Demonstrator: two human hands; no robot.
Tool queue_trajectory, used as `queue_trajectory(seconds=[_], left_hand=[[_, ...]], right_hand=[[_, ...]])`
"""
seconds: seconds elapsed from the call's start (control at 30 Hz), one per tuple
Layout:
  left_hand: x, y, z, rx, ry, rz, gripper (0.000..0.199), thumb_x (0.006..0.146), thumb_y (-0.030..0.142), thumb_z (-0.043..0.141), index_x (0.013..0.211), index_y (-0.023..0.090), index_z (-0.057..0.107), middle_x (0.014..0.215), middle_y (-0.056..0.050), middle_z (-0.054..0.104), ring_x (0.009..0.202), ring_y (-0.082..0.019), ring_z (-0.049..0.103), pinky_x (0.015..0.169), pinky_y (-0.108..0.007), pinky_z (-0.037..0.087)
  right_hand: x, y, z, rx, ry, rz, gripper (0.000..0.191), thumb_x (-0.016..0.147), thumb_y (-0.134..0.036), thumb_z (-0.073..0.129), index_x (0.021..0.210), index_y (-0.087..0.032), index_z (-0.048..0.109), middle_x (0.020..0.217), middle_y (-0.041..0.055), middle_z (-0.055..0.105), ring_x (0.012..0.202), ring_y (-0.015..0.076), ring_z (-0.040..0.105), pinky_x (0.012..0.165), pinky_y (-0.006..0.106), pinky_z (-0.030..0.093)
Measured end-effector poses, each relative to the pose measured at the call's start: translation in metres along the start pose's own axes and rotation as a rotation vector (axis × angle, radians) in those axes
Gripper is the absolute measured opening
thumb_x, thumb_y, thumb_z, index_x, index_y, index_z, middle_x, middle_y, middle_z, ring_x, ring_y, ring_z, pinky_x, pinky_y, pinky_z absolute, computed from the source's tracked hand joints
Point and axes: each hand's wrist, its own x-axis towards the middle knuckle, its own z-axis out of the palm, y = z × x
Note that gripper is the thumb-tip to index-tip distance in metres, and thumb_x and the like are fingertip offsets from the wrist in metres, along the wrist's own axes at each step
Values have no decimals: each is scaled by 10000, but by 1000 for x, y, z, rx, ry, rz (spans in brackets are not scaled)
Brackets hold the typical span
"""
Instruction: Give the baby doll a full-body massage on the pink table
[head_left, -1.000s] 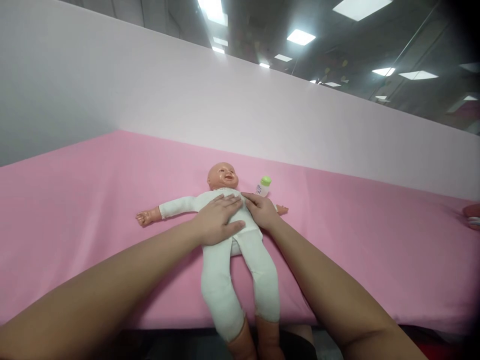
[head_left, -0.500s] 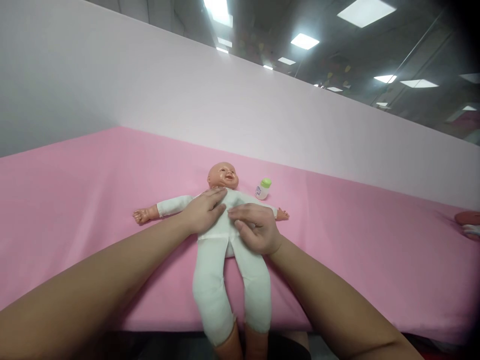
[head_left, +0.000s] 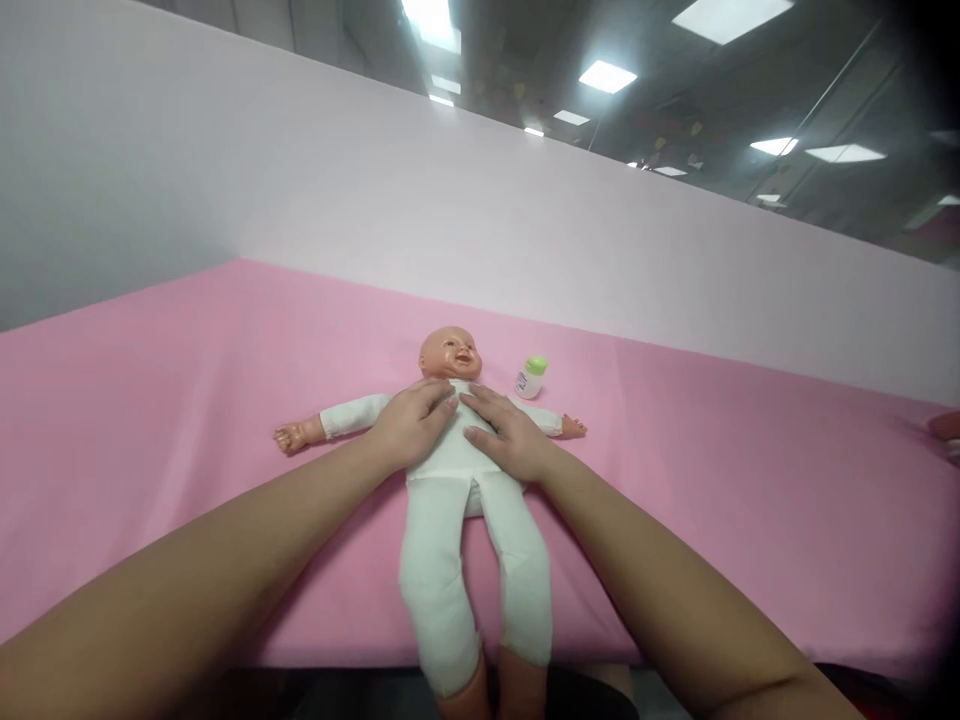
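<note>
A baby doll [head_left: 442, 560] with a white cloth body and hard plastic head, hands and lower legs lies on its back, its arms stretched out sideways. My left hand [head_left: 420, 422] rests flat on the left side of its chest, fingers out towards the neck. Opposite it, my right hand [head_left: 511, 432] lies flat on the other side of the chest, thumb apart from the fingers. Just beyond the doll's arm on the right stands a small clear bottle [head_left: 532, 378] with a green cap, touched by neither hand.
Pink cloth [head_left: 720, 500] covers the table, and the doll's lower legs hang over its front edge. A pale wall panel [head_left: 480, 220] rises behind. At the far right edge, part of another reddish object [head_left: 943, 426] shows.
My right hand has come down from a raised, curled pose to lie flat on the doll's chest. My left hand stays on the chest. The view has shifted slightly.
</note>
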Motion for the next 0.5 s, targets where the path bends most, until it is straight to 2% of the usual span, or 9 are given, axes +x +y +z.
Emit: queue_trajectory(seconds=[0.1, 0.2, 0.33, 0.43, 0.5], left_hand=[[-2, 0, 0, 23, -5, 3, 419, 1027, 462, 462, 1276, 209, 686, 1358, -87, 679, 1285, -266, 614, 1125, -424, 475], [-5, 4, 0, 42, -9, 4, 425, 986, 445, 532, 1291, 190, 683, 1404, -105, 656, 1322, -288, 593, 1151, -448, 455], [-13, 21, -3, -25, -30, 137, 414, 874, 321, 647, 1260, 185, 705, 1340, -99, 702, 1325, -301, 598, 1158, -451, 452], [-22, 39, -6, -100, -195, 282, 392, 871, 281, 646, 1249, 216, 724, 1275, -68, 739, 1260, -282, 645, 1117, -428, 488], [-26, 49, -6, -100, -340, 366, 398, 887, 312, 664, 1275, 246, 722, 1257, -49, 752, 1283, -284, 634, 1168, -448, 438]], right_hand=[[-1, 6, 1, -36, -46, 147, 753, 1016, -689, 448, 1633, -269, 349, 1692, 95, 315, 1591, 323, 230, 1276, 617, 175], [-3, 11, -2, -84, -46, 234, 775, 1023, -720, 372, 1639, -252, 330, 1670, 118, 361, 1575, 330, 272, 1269, 624, 150], [-4, 15, -10, -142, -7, 288, 714, 1043, -702, 306, 1574, -248, 456, 1591, 114, 494, 1487, 337, 434, 1208, 534, 320], [-4, 15, -15, -201, 1, 351, 644, 1050, -683, 283, 1424, -271, 608, 1419, 111, 657, 1277, 351, 623, 1041, 484, 459], [-4, 15, -17, -236, 5, 377, 595, 1062, -649, 279, 1328, -281, 664, 1268, 104, 735, 1111, 338, 692, 932, 449, 485]])
